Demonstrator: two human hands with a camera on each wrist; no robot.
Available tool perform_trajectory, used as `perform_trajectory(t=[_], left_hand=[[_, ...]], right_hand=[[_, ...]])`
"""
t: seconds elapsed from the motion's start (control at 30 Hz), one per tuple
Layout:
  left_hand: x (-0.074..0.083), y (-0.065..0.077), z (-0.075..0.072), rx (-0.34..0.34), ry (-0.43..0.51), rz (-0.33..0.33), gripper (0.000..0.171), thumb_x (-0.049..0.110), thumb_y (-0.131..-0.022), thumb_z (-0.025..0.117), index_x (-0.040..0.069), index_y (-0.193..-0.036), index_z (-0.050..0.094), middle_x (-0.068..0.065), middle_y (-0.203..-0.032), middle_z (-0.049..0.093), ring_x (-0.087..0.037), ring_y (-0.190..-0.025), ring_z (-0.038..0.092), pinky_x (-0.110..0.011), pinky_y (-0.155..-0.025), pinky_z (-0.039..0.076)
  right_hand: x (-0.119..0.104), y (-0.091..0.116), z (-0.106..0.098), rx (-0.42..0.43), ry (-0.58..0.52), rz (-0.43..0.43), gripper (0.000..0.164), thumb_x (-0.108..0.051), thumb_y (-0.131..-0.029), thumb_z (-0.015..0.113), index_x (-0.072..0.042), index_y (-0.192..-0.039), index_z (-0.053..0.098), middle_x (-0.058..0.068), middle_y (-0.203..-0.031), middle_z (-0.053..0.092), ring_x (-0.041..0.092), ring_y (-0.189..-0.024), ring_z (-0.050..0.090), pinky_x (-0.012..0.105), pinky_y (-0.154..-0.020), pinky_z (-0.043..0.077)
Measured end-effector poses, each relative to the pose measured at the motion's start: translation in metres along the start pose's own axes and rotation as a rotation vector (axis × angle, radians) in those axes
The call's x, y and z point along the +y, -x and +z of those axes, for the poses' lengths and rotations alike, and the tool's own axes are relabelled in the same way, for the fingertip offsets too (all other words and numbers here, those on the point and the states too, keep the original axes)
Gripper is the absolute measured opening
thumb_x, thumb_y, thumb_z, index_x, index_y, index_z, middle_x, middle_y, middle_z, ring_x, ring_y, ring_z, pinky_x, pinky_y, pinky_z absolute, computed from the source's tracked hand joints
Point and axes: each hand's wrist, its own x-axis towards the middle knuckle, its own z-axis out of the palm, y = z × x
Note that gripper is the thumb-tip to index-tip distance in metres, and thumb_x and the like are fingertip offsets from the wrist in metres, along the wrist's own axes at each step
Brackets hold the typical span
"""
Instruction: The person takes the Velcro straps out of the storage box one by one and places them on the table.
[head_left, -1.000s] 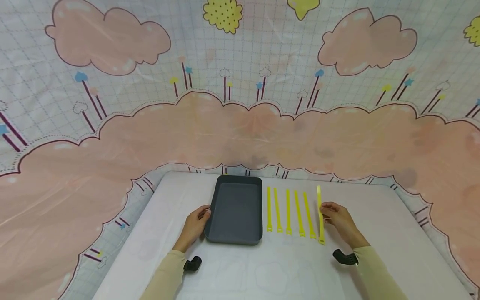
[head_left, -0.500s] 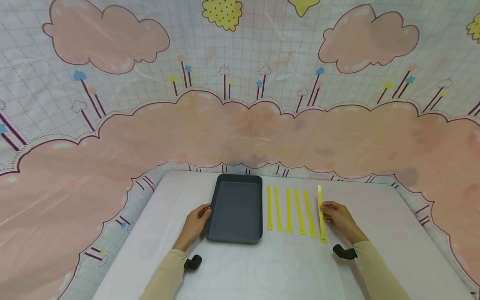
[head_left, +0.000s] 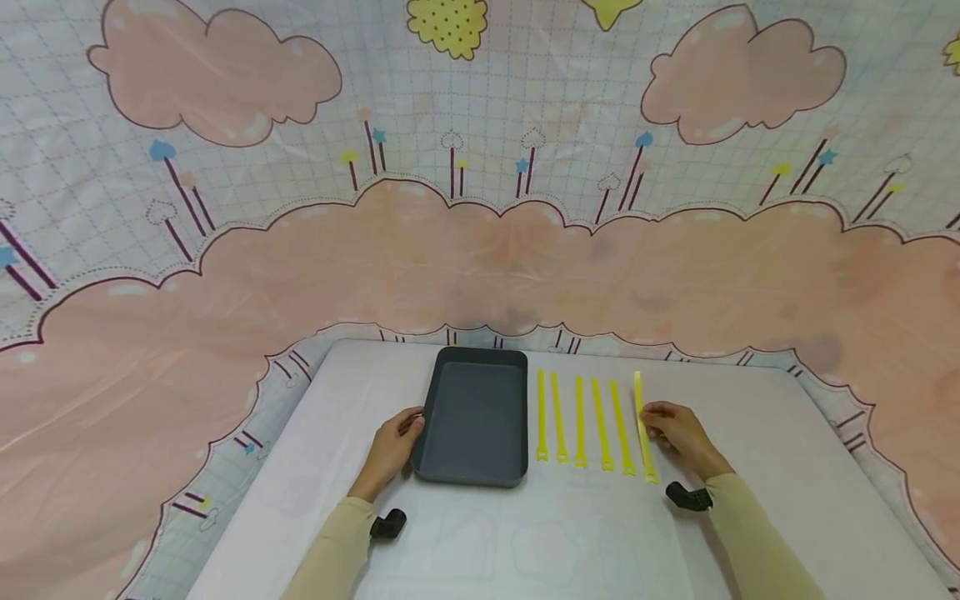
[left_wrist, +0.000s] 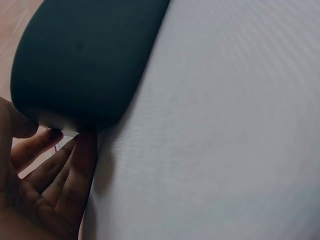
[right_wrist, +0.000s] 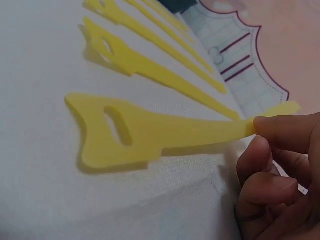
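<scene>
A dark grey rectangular tray lies on the white table. My left hand holds its left edge; in the left wrist view the thumb and fingers meet the tray's end wall. Several yellow hook-and-loop cable ties lie in a row right of the tray. My right hand pinches the rightmost cable tie near its middle, between thumb and forefinger. In the right wrist view that cable tie shows its wide slotted head near the cloth, while its thin tail passes behind the fingers.
The neighbouring yellow cable tie lies just left of the pinched one, roughly parallel. A patterned cloth backdrop rises behind the table's far edge. A black wrist device sits on the right wrist, and a similar device on the left.
The slotted end of the pinched cable tie has swung slightly to the right, away from its neighbour. My left hand and the tray stay as they were.
</scene>
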Motion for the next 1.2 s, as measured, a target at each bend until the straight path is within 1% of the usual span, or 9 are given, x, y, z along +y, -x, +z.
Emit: perform_trajectory(t=[0.3,0.4,0.53,0.67,0.83,0.97,1.07,1.13,1.2], left_hand=[[0.0,0.001,0.0,-0.009,0.002,-0.015,0.037,0.02,-0.101,0.056,0.004,-0.134,0.059,-0.021,-0.129,0.064,-0.037,-0.122,0.06,-0.05,-0.103,0.048],[0.0,0.002,0.0,-0.01,-0.001,-0.012,0.037,0.02,-0.101,0.056,0.004,-0.134,0.059,-0.02,-0.129,0.064,-0.037,-0.122,0.06,-0.049,-0.103,0.048],[-0.001,0.001,0.001,-0.015,0.0,-0.01,0.037,0.02,-0.101,0.056,0.004,-0.134,0.059,-0.02,-0.128,0.065,-0.036,-0.122,0.06,-0.049,-0.103,0.049],[-0.002,-0.001,-0.002,-0.019,-0.017,-0.005,0.037,0.021,-0.102,0.055,0.005,-0.135,0.058,-0.019,-0.129,0.064,-0.036,-0.122,0.06,-0.049,-0.103,0.049],[-0.001,-0.003,-0.005,-0.026,-0.05,-0.004,0.039,0.024,-0.102,0.054,0.006,-0.136,0.057,-0.02,-0.131,0.063,-0.037,-0.123,0.059,-0.05,-0.103,0.048],[-0.004,-0.004,-0.007,-0.012,-0.065,0.018,0.037,0.024,-0.103,0.052,0.005,-0.134,0.059,-0.02,-0.129,0.065,-0.037,-0.121,0.061,-0.051,-0.102,0.048],[-0.006,-0.005,-0.009,-0.006,-0.062,0.028,0.036,0.023,-0.105,0.047,0.005,-0.133,0.06,-0.019,-0.124,0.067,-0.034,-0.116,0.064,-0.047,-0.097,0.051],[-0.006,-0.005,-0.011,-0.005,-0.05,0.012,0.035,0.022,-0.106,0.045,0.005,-0.133,0.06,-0.017,-0.122,0.069,-0.032,-0.111,0.065,-0.04,-0.088,0.055],[-0.004,-0.004,-0.014,-0.007,-0.03,-0.01,0.035,0.021,-0.106,0.044,0.005,-0.134,0.059,-0.017,-0.12,0.069,-0.03,-0.108,0.066,-0.033,-0.079,0.055]], right_hand=[[0.002,-0.006,0.0,0.019,0.003,0.029,0.031,-0.018,-0.096,0.063,0.003,-0.118,0.057,0.0,-0.077,0.058,0.012,-0.065,0.052,0.023,-0.052,0.042],[0.002,-0.005,0.0,0.019,0.008,0.019,0.029,-0.017,-0.096,0.063,0.004,-0.116,0.057,0.0,-0.076,0.058,0.012,-0.064,0.053,0.023,-0.052,0.042],[0.002,-0.004,0.0,0.008,-0.014,0.0,0.028,-0.015,-0.095,0.062,0.004,-0.115,0.056,-0.001,-0.075,0.06,0.011,-0.063,0.054,0.023,-0.052,0.043],[0.001,-0.005,-0.001,0.001,-0.04,-0.02,0.03,-0.018,-0.097,0.061,0.003,-0.117,0.054,-0.002,-0.077,0.06,0.01,-0.064,0.054,0.022,-0.053,0.044],[0.0,-0.005,0.0,0.002,-0.069,-0.02,0.035,-0.023,-0.099,0.06,0.003,-0.122,0.052,-0.002,-0.081,0.058,0.009,-0.067,0.054,0.022,-0.055,0.046],[-0.001,-0.003,0.002,-0.006,-0.083,-0.019,0.038,-0.022,-0.099,0.058,0.003,-0.126,0.051,-0.002,-0.086,0.058,0.008,-0.07,0.055,0.021,-0.058,0.047],[-0.003,0.001,0.003,0.008,-0.049,-0.032,0.039,-0.023,-0.1,0.057,0.003,-0.127,0.051,0.0,-0.09,0.059,0.009,-0.075,0.055,0.021,-0.061,0.049],[-0.005,0.004,0.003,0.017,-0.016,-0.049,0.04,-0.026,-0.101,0.056,0.003,-0.128,0.051,0.004,-0.097,0.06,0.011,-0.08,0.056,0.022,-0.065,0.05],[-0.007,0.008,0.002,0.019,0.018,-0.068,0.042,-0.029,-0.101,0.055,0.002,-0.129,0.051,0.009,-0.105,0.061,0.014,-0.087,0.057,0.021,-0.069,0.051]])
